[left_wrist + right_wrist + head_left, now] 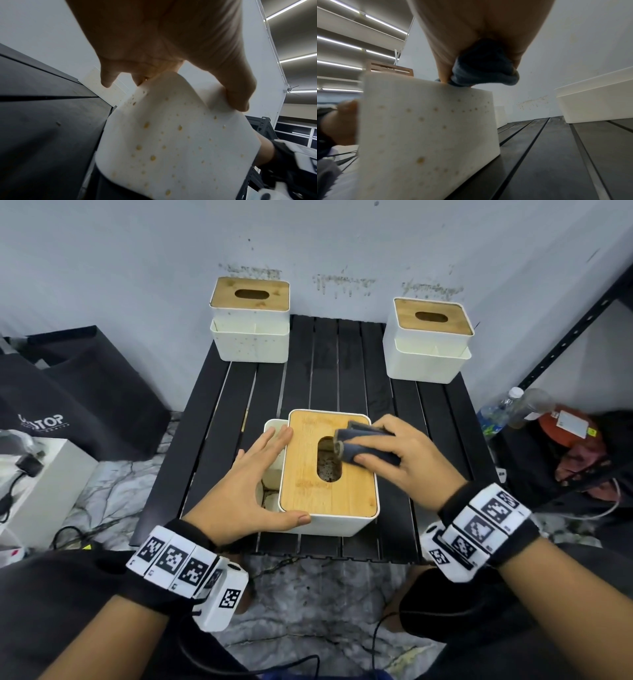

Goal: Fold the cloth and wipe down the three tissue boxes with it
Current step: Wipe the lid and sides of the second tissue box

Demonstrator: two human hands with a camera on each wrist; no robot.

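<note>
Three white tissue boxes with bamboo lids stand on a black slatted table (342, 364). One box (251, 337) is at the back left and another (428, 357) at the back right. The near box (329, 494) (171, 142) (428, 128) sits in front of me, its white walls speckled with brown spots. My left hand (250, 477) (171, 40) braces its left front corner, fingers straight along the lid's edge and thumb on the front wall. My right hand (411, 460) (471, 20) grips a folded dark blue-grey cloth (363, 445) (484, 67) and presses it on the lid beside the oval slot.
A black bag (85, 392) and a white box with cables (44, 481) lie left of the table. Plastic bottles (503, 409) and a black metal shelf post (575, 330) are on the right. The stained wall rises right behind the back boxes.
</note>
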